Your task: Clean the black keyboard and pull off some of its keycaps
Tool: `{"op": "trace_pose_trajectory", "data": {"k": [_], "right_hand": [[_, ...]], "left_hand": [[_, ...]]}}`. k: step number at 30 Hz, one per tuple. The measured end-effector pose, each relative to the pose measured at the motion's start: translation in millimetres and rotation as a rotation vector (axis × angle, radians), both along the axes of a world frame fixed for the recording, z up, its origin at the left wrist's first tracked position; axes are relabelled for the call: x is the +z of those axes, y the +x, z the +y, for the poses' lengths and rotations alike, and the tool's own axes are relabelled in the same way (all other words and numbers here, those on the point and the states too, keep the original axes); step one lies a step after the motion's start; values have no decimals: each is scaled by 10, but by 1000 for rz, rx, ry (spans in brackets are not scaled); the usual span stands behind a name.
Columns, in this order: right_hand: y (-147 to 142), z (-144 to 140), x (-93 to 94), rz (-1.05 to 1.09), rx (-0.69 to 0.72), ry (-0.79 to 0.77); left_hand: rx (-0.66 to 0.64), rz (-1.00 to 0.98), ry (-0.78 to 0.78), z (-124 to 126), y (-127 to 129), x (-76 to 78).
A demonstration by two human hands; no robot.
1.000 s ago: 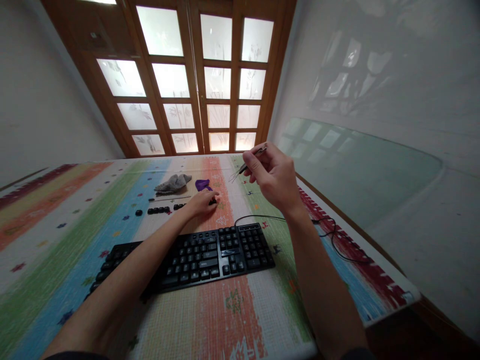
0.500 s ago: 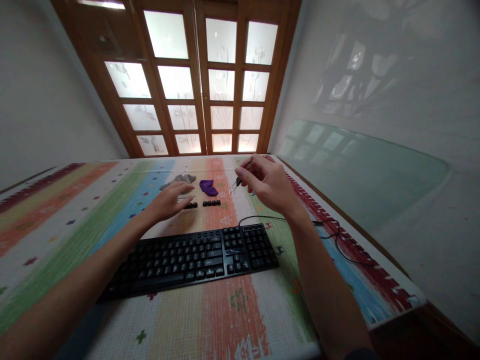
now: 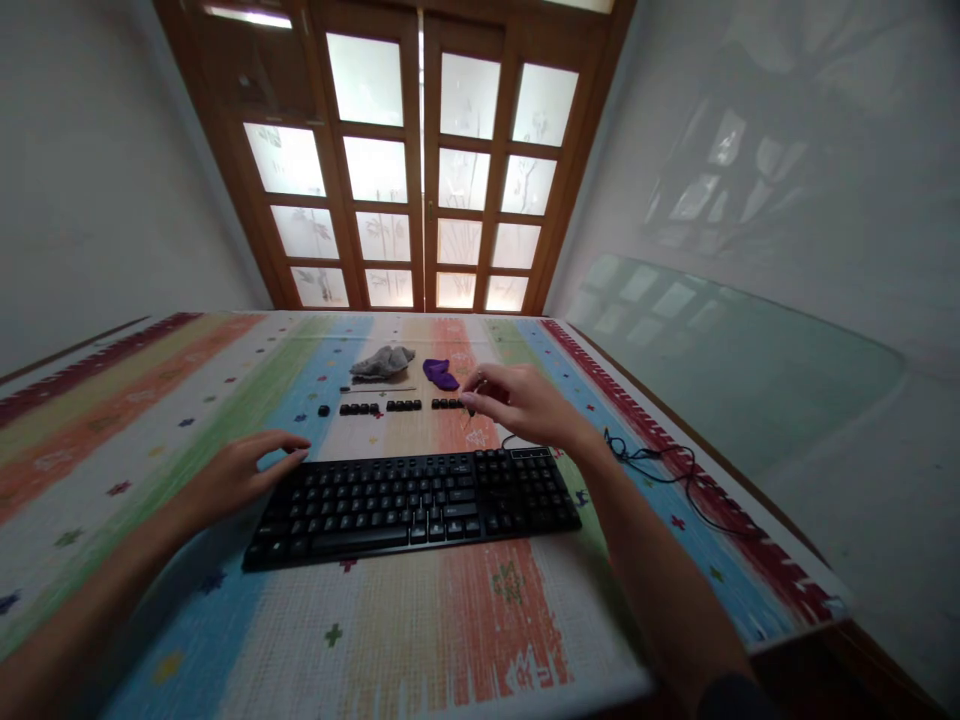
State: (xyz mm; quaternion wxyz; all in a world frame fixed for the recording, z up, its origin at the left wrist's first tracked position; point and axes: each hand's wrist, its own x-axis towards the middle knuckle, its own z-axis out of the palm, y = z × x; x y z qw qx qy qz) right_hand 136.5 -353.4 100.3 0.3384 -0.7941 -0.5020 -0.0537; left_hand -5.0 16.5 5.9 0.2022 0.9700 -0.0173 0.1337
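A black keyboard (image 3: 375,505) lies on the striped tablecloth. My left hand (image 3: 240,470) is at its upper left corner, thumb and fingers apart, holding nothing; the fingertips look close to the edge, but contact is hard to make out. Above the keyboard's upper right part, my right hand (image 3: 517,400) pinches a wire keycap puller (image 3: 470,412), its thin wires pointing down. Behind the keyboard, loose black keycaps lie in a row: a single keycap (image 3: 323,411) at the left, then small groups of keycaps (image 3: 403,405), the rightmost partly behind my right hand.
A grey cloth (image 3: 384,362) and a purple cloth (image 3: 440,374) lie behind the keycaps, with a thin stick-like item (image 3: 379,389) in front of the grey one. The keyboard's cable (image 3: 660,455) coils at the right. A wall (image 3: 862,450) borders the table's right side.
My left hand has drawn back from the keycaps to the keyboard's left corner. My right hand has lowered toward the keyboard, still holding the puller. The view has shifted slightly.
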Motion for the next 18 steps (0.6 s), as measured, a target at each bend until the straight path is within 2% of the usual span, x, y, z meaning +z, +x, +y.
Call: {"op": "trace_pose_trajectory", "data": {"k": [4,8,10,18], "right_hand": [[-94,172,-139,27,68,-36],[-253,434,-298,128,119,-32],[-343,611,-360,195,151,-5],[-543,1512,-592,313,219,69]], "left_hand": [[28,-7,-50,153,-148,-54],[91,-46,-130,168,-251,-150],[125,-80,-180,128,-290,-201],[30,-93,-254,-4,-361,-257]]}}
